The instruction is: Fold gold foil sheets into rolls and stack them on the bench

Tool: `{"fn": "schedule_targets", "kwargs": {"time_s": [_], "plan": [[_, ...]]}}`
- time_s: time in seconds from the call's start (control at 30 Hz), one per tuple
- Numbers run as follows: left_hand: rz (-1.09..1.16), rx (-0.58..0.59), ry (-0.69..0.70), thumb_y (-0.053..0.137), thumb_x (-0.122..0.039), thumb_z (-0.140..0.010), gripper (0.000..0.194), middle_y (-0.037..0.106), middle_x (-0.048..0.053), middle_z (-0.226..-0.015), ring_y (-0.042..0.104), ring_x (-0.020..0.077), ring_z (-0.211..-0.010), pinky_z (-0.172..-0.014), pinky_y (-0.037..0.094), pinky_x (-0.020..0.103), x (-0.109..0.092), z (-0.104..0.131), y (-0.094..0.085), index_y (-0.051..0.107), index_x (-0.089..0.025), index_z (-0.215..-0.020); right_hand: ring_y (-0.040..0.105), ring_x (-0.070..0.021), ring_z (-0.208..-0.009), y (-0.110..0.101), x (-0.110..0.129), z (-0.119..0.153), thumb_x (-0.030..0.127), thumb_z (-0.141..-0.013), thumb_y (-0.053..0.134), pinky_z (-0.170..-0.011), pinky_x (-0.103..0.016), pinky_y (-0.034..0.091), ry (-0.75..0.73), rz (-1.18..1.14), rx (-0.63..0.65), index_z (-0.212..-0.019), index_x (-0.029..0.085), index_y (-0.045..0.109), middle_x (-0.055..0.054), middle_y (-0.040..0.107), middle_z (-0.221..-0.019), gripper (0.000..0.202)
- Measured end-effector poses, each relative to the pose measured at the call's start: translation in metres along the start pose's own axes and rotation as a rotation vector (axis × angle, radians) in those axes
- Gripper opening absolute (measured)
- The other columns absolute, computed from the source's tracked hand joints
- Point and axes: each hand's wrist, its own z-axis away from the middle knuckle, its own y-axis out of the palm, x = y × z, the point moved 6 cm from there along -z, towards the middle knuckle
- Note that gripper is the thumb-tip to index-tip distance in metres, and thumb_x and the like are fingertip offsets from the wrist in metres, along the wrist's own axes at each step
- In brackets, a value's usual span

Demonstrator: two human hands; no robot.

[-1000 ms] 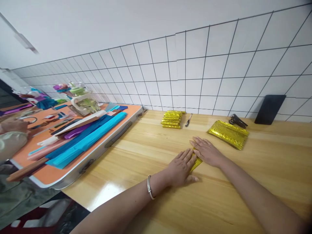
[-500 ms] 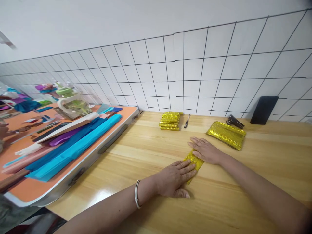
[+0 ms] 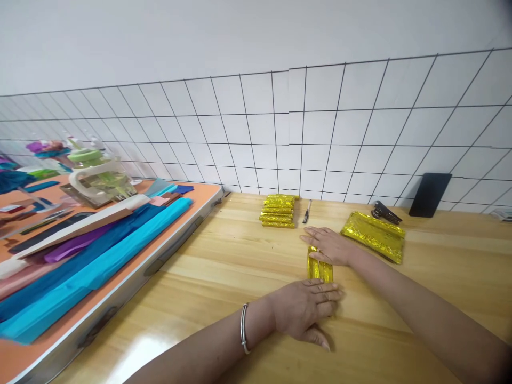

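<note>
A folded strip of shiny gold foil (image 3: pixel 320 271) lies on the wooden table between my two hands. My left hand (image 3: pixel 306 312), with a silver bangle at the wrist, rests flat over the strip's near end, fingers stretched out. Flat across its far end lies my right hand (image 3: pixel 328 246), fingers extended. Parts of the strip are hidden under both hands. Behind my hands sits a stack of gold foil pieces (image 3: pixel 279 212), with a pen (image 3: pixel 307 212) beside it. To the right is a wider stack of gold foil sheets (image 3: pixel 374 234).
A black stapler (image 3: pixel 385 213) touches the back of the wider foil stack. A dark phone-like slab (image 3: pixel 430 195) leans on the tiled wall. At left, an orange-topped table (image 3: pixel 208 194) carries rolls of blue paper (image 3: pixel 132 250) and a green-lidded jug (image 3: pixel 100 176).
The gold strip has turned to point more straight away from me. My left hand has moved right and nearer; my right hand has shifted slightly left. The camera view has also moved.
</note>
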Motion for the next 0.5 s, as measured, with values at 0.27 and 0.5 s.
{"fn": "schedule_targets", "kwargs": {"time_s": [0.27,0.5], "plan": [[0.071,0.042,-0.012,0.047,-0.055,-0.084,0.073,0.023,0.009,-0.148,0.018,0.019,-0.138,-0.114,0.014,0.032,0.017,0.01,-0.011,0.026,-0.015,-0.141,0.024,-0.0255,-0.134,-0.001,0.0,0.002,0.055,-0.09,0.03,-0.103,-0.045,0.024,0.009,-0.042,-0.012,-0.142,0.022,0.028,-0.011,0.022,-0.149,0.062],[0.058,0.105,-0.038,0.045,-0.056,-0.085,0.073,0.026,0.012,-0.147,0.014,0.0208,-0.138,-0.115,0.008,0.037,0.023,0.026,-0.003,0.026,-0.014,-0.141,0.026,-0.0256,-0.134,0.002,-0.007,0.004,0.059,-0.088,0.029,-0.105,-0.044,0.024,0.039,-0.087,0.012,-0.141,0.021,0.03,-0.01,0.025,-0.149,0.065]]}}
